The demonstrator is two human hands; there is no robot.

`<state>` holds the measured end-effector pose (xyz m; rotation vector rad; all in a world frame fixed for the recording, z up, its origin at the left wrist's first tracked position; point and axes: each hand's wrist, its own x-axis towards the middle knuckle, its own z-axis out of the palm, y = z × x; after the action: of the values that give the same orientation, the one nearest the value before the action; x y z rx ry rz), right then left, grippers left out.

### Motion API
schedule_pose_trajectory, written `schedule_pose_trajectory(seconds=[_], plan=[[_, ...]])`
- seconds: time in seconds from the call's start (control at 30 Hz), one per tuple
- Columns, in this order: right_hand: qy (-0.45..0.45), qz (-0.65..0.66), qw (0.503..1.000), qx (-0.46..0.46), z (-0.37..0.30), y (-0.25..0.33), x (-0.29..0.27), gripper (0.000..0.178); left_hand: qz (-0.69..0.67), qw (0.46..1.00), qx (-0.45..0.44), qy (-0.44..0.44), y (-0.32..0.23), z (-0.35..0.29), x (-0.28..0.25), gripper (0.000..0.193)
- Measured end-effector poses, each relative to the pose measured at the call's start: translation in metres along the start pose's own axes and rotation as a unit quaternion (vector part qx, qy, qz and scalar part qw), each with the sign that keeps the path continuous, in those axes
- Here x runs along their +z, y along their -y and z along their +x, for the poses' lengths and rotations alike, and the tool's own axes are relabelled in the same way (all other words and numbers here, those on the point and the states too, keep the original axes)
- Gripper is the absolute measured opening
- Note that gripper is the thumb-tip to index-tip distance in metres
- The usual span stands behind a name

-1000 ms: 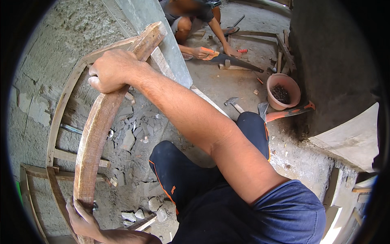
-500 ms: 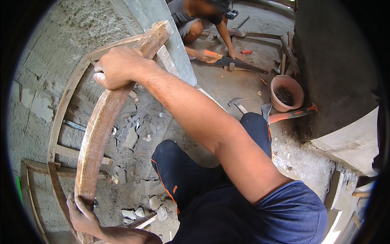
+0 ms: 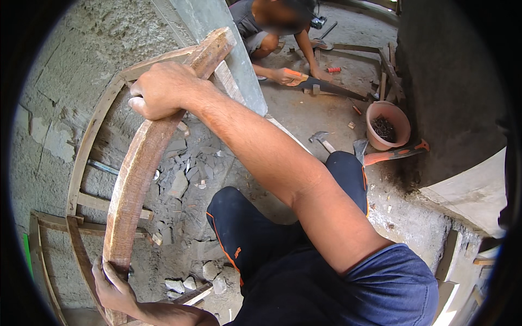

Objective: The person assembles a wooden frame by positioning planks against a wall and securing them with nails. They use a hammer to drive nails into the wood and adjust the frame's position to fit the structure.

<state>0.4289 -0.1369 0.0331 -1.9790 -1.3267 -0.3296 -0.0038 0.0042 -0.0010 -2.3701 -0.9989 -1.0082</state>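
Note:
A long, thick wooden beam (image 3: 130,201) looks bowed and runs from the lower left up to the top middle. My right hand (image 3: 163,91) is wrapped over its upper part, fingers curled round the far side. Lower down, my left hand (image 3: 113,288) grips the beam near its bottom end, fingers across its face. That lowest end runs out of the picture. Behind the beam, thinner wooden strips form a frame (image 3: 87,142) against the rough wall. A light wooden piece (image 3: 228,81) shows beside the beam's top, next to a grey panel (image 3: 247,81).
Broken rubble (image 3: 178,185) lies between the wall and my knees. A claw hammer (image 3: 322,141), an orange-handled hatchet (image 3: 389,154) and a pink bucket (image 3: 387,126) holding dark bits are on the right. Beyond, a crouching co-worker holds a handsaw (image 3: 331,87) against small wood.
The whole scene has shifted slightly right in the picture. Both hands keep their hold on the beam. The co-worker's saw has moved a little to the right.

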Motion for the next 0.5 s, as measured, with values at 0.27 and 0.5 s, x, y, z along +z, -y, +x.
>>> schedule_pose_trajectory(seconds=[0.27, 0.5], plan=[[0.021, 0.010, 1.000, 0.006, 0.0012, -0.0008, -0.0004, 0.039, 0.005, 1.000, -0.011, 0.008, 0.0002, -0.0002, 0.0000, 0.038], [-0.011, 0.008, 1.000, -0.008, -0.0009, -0.0004, 0.0001, 0.032, 0.003, 1.000, -0.010, 0.006, -0.0001, -0.0004, 0.0003, 0.038]])
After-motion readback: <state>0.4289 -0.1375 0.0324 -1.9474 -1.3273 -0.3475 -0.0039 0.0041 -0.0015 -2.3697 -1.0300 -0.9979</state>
